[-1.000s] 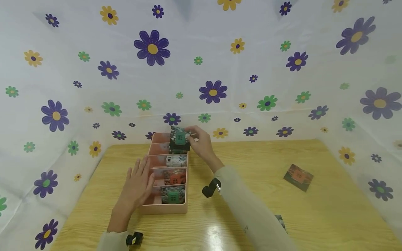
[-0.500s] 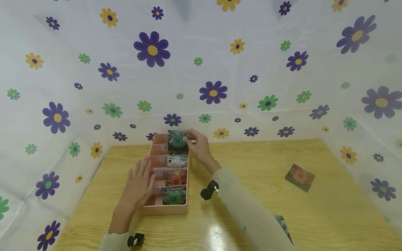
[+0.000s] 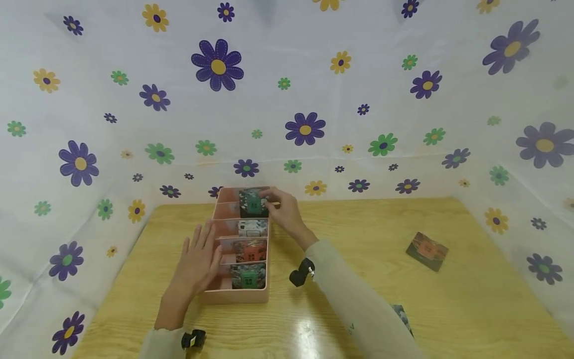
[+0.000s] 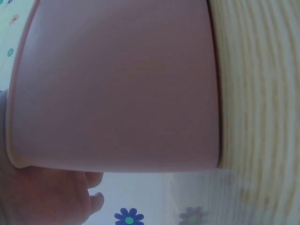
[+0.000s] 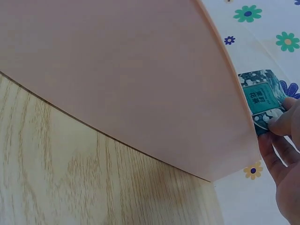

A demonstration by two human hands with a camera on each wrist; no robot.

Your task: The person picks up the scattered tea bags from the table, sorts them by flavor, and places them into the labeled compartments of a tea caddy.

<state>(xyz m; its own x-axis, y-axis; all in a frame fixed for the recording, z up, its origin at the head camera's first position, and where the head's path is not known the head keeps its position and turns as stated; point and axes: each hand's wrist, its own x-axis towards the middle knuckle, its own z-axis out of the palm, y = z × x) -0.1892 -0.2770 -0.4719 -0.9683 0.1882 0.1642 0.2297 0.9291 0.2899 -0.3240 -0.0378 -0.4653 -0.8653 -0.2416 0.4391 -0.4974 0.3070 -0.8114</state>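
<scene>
A pink compartment box (image 3: 235, 297) stands on the wooden table. My right hand (image 3: 287, 214) pinches the right edge of a dark green tea sachet (image 3: 252, 202), which stands upright low in a rear compartment. In the right wrist view, the sachet (image 5: 260, 96) shows above the box rim between thumb and fingers. Compartments nearer me hold a white sachet (image 3: 252, 228), an orange-red sachet (image 3: 250, 251) and a green sachet (image 3: 248, 276). At the box's left side rests my left hand (image 3: 195, 267), fingers extended along the wall. The left wrist view shows mostly the box's outer wall (image 4: 117, 84).
Another orange-red sachet (image 3: 427, 251) lies flat on the table (image 3: 350, 224) to the right. One more sachet (image 3: 402, 318) is partly covered by my right sleeve. Behind the table hangs a white flowered cloth (image 3: 358, 30).
My right hand has lowered the dark green sachet into the rear of the box and shifted it slightly left. The left hand has stayed at the box's side.
</scene>
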